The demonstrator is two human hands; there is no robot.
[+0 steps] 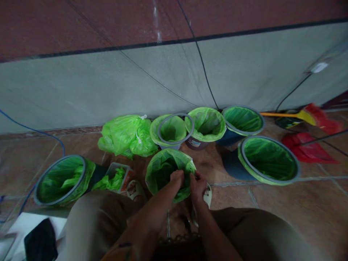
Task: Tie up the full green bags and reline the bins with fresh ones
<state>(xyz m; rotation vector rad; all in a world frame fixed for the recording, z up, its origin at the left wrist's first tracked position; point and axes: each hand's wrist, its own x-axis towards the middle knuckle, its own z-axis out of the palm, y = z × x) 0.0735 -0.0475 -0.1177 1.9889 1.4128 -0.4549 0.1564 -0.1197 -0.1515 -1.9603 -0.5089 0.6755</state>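
Observation:
A trash bin lined with a green trash bag [156, 168] stands on the floor between my feet. The bag is folded over the bin's rim and hides most of its body. My left hand [178, 177] reaches over the opening, its fingers closed on the bag near the right side of the rim. Just outside that side, my right hand [198, 185] pinches the bag's edge with thumb and fingers. A small white bit of the bag's edge shows above my fingers. The fingertips of both hands are partly hidden.
Several other lined bins surround it, including a blue one [269, 159] at right and a tilted one [59, 181] at left. Green tied bags [119, 136] lie by the wall. A tub [126, 177] holds crumpled bags. A red dustpan [307, 148] and broom [307, 115] lie right.

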